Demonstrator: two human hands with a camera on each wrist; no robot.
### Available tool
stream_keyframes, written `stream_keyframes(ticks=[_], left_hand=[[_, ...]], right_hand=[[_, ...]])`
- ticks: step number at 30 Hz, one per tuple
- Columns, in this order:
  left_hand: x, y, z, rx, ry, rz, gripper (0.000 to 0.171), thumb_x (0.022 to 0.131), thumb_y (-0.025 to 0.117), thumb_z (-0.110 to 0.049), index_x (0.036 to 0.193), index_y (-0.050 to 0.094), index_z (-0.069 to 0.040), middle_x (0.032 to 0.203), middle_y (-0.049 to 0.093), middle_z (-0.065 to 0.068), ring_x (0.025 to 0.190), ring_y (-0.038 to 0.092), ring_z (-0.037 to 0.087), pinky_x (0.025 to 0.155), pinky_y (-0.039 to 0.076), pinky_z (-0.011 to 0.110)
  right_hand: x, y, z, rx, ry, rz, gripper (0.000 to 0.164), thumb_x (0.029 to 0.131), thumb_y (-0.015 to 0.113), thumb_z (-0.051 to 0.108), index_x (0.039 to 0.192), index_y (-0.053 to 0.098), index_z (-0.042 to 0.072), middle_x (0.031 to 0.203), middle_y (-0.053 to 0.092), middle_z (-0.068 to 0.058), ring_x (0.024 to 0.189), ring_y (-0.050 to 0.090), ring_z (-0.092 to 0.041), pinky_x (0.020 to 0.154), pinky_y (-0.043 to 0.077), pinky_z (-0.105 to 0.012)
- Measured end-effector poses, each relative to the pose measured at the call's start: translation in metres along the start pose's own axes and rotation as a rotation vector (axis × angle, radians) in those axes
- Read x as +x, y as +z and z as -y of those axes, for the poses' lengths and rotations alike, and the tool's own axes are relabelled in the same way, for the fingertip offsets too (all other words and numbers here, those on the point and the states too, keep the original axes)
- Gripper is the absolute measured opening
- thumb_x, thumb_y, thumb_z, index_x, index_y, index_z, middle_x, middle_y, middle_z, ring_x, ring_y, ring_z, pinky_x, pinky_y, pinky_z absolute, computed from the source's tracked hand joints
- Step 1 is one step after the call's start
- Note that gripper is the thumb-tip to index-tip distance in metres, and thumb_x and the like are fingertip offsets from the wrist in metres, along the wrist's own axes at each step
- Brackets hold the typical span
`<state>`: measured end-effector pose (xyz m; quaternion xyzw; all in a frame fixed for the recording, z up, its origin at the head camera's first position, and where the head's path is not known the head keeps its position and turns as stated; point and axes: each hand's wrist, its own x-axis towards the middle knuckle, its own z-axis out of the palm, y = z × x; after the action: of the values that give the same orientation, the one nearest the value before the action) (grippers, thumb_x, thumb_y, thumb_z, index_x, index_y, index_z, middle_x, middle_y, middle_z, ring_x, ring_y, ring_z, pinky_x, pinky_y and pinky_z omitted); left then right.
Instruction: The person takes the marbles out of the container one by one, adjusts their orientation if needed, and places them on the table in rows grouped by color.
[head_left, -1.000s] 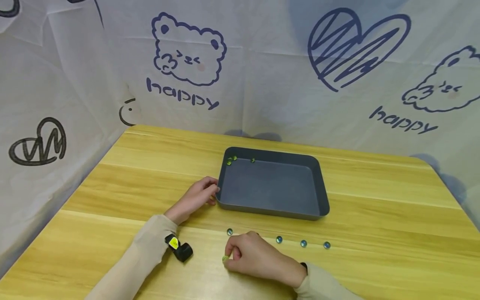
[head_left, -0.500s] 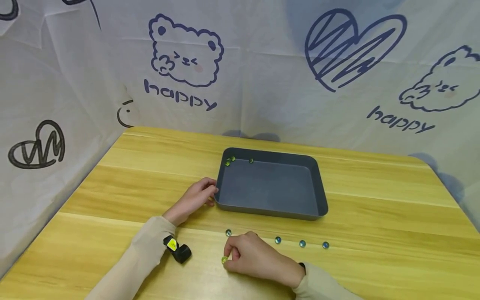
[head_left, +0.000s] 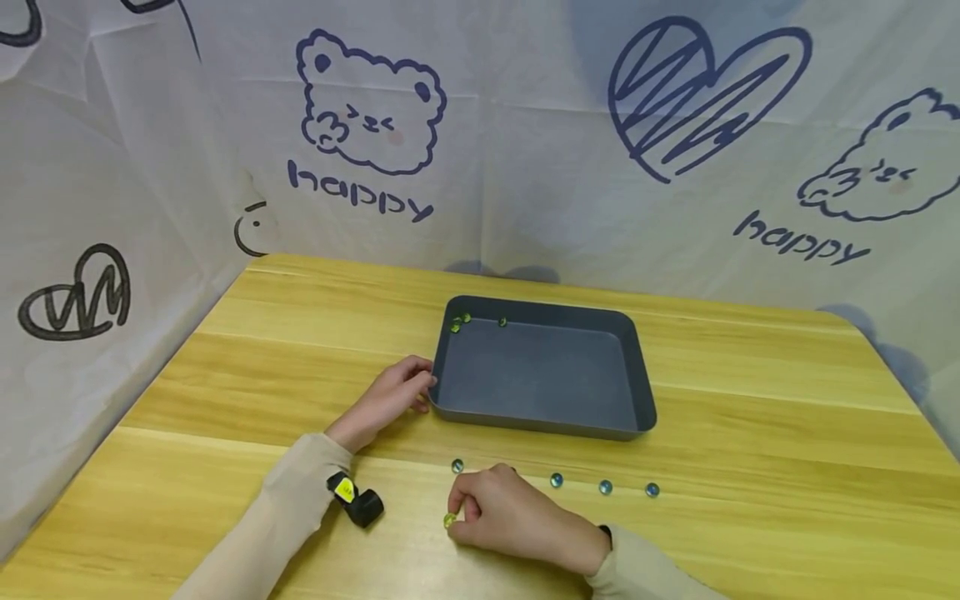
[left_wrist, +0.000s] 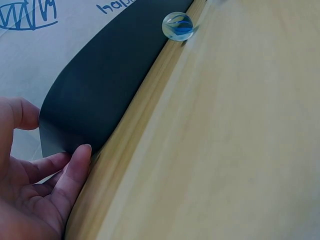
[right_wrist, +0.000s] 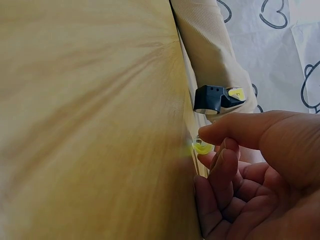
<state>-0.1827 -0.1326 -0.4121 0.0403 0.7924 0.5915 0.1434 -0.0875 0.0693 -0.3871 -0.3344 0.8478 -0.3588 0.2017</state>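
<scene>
"What's nearest?"
"The right hand [head_left: 517, 512], its thumb and forefinger pinching a green marble [head_left: 450, 521]."
"Past those fingertips?"
"One blue marble [head_left: 457, 466] just beyond; three blue marbles [head_left: 605, 487] off to their right."
"Left hand [head_left: 386, 396]?"
"Bent fingers touch the tray [head_left: 540, 371]; gripping it, I can't quite tell. Inside, beyond them, sit green marbles [head_left: 455, 327]."

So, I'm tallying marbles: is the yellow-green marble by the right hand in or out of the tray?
Out. The head view shows the right hand pinching the yellow-green marble, outside the near wall of the tray.
</scene>
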Motion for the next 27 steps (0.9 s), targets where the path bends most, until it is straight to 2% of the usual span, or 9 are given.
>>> stream_keyframes(ticks=[12,21,27], left_hand=[[-0.0002,0.0012,-0.0007,-0.014,-0.005,-0.009,0.041,0.098,0.045,-0.015,0.131,0.048,0.009,0.106,0.056,0.018,0.083,0.058,0.021,0.074,0.054,0.033],[0.0013,0.0009,-0.0004,-0.008,-0.003,-0.006,0.041,0.098,0.045,-0.016,0.131,0.048,0.009,0.112,0.056,0.020,0.084,0.059,0.021,0.075,0.054,0.033],[0.0016,0.0011,0.0003,0.001,0.004,0.002,0.042,0.099,0.045,-0.016,0.133,0.047,0.009,0.116,0.055,0.021,0.085,0.058,0.021,0.076,0.054,0.034]], right_hand=[[-0.0006,-0.0010,0.0015,0.011,0.006,0.009,0.006,0.081,0.071,0.007,0.086,0.066,0.008,0.057,0.049,0.013,0.048,0.043,0.001,0.059,0.044,-0.015],[0.0003,-0.0003,-0.0031,0.002,-0.023,0.009,0.005,0.082,0.069,0.007,0.087,0.067,0.007,0.058,0.049,0.016,0.048,0.043,0.003,0.059,0.044,-0.015],[0.0003,-0.0006,-0.0026,0.007,-0.002,0.008,0.006,0.082,0.071,0.008,0.086,0.067,0.008,0.058,0.049,0.014,0.049,0.044,0.002,0.059,0.044,-0.015]])
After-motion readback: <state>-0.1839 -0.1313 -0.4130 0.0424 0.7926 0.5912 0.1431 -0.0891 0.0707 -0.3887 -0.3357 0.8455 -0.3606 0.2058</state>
